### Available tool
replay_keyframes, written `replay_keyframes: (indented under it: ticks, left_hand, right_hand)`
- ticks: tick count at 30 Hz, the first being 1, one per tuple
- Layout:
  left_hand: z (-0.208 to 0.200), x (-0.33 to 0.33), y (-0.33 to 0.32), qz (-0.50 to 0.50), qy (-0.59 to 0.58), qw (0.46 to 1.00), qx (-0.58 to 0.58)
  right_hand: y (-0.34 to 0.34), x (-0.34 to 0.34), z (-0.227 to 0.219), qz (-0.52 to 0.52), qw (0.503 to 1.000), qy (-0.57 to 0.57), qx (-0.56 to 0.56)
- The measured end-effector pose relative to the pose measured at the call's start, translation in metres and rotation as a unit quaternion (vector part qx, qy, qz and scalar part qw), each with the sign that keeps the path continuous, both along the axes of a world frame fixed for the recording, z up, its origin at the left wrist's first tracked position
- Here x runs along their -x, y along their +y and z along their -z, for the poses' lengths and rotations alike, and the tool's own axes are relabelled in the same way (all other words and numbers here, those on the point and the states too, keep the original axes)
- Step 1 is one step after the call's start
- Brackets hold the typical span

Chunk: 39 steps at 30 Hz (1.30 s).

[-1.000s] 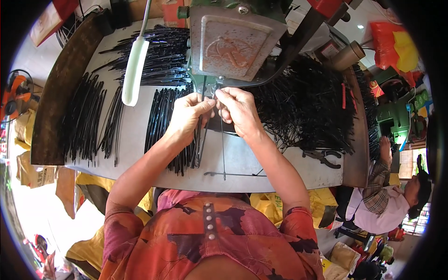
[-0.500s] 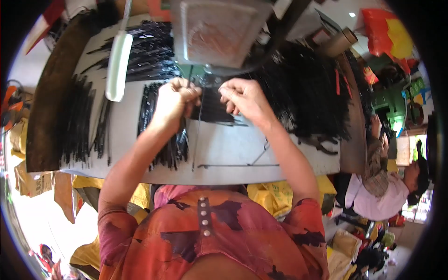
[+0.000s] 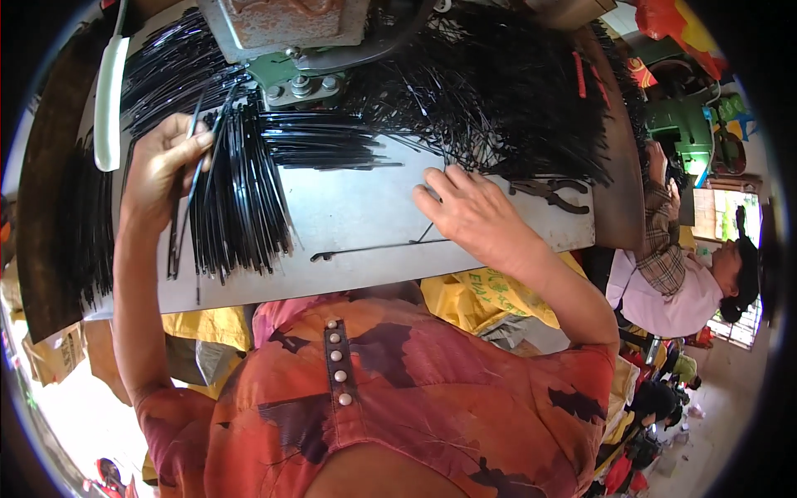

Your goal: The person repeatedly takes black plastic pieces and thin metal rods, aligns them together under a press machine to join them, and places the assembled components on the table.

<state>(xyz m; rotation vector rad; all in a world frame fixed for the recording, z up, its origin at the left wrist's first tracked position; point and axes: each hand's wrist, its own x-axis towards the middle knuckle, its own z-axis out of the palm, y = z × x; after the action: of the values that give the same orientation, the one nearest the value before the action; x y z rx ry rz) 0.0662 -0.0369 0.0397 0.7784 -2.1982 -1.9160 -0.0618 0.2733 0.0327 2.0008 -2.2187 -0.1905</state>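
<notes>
My left hand [image 3: 170, 162] is closed, thumb against fingers, on a couple of thin black rods [image 3: 198, 176] that slant across the left of the table. Just right of it lies a neat bundle of similar rods [image 3: 241, 199], pointing toward me. My right hand [image 3: 477, 212] reaches to the near edge of a large tangled heap of black rods [image 3: 498, 91]. Its fingers are bent down together at the heap; what they grip, if anything, is hidden. Behind the bundles stands a green machine base [image 3: 278, 79] with bolts, below a worn metal housing [image 3: 290, 21].
Black-handled pliers [image 3: 552, 195] lie right of my right hand. A loose rod [image 3: 374, 249] lies along the front of the pale table [image 3: 332, 207]. A white-handled lever [image 3: 110, 108] hangs at the left. Another person [image 3: 672, 274] sits at the right, near another green machine.
My hands have parted from the machine: the left moved left with thin rods, the right moved right and down to the heap's edge. The view has shifted.
</notes>
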Motion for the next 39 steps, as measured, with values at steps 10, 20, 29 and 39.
replay_keyframes:
  ticks: [10,20,29,39]
  left_hand:
    - [0.007,-0.057,-0.042,-0.054,-0.144,0.735,0.660]
    - [0.019,0.019,0.093,0.245,0.135,0.769,0.575]
    - [0.044,0.042,0.105,0.279,0.132,0.709,0.633]
    - [0.045,0.035,0.104,0.297,0.128,0.704,0.633]
  right_hand:
    - [-0.020,0.034,0.022,0.064,0.995,-0.056,0.049]
    - [-0.035,0.045,0.006,0.179,0.918,-0.261,0.240]
    - [-0.037,0.051,-0.012,0.283,0.683,-0.545,0.396]
    - [-0.029,0.060,-0.025,0.305,0.614,-0.583,0.436]
